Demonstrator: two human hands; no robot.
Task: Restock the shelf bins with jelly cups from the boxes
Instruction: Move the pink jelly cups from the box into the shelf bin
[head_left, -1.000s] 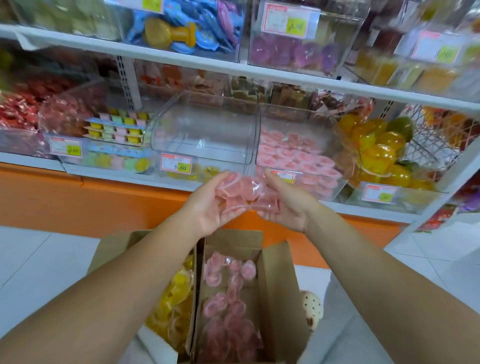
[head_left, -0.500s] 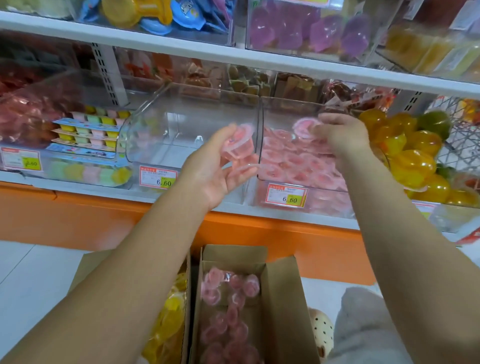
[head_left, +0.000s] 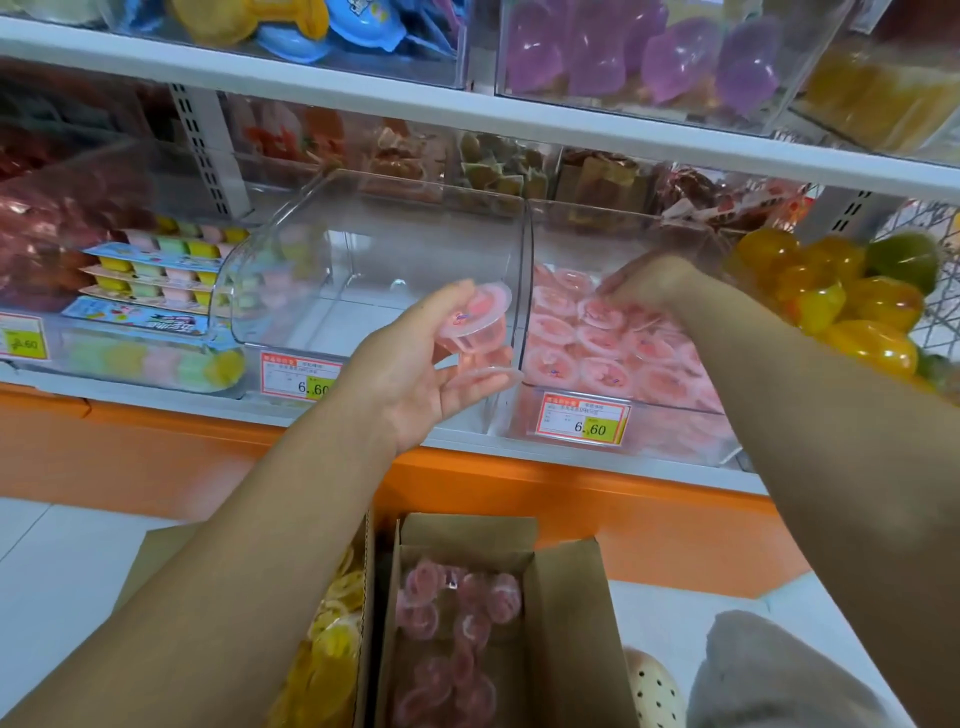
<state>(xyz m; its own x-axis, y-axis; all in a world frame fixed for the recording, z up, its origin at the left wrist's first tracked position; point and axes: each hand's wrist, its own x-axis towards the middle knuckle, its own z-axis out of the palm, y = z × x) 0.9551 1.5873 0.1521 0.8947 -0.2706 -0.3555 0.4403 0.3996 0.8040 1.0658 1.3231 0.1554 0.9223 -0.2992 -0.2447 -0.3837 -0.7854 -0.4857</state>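
tags (head_left: 582, 427) read 6.60; left hand (head_left: 415, 374) grips pink jelly cups (head_left: 475, 322), right hand (head_left: 649, 280) in bin (head_left: 675, 441), grip unclear.

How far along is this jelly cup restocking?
Partly done. The right bin already holds many pink cups, and the right hand reaches among them. The left hand holds more pink cups before the middle bin, which looks empty. The box below has plenty of pink cups left, and yellow cups wait beside it.

An orange base panel (head_left: 156, 457) meets white floor tiles (head_left: 57, 582), and a cream perforated shoe (head_left: 655, 693) rests there.
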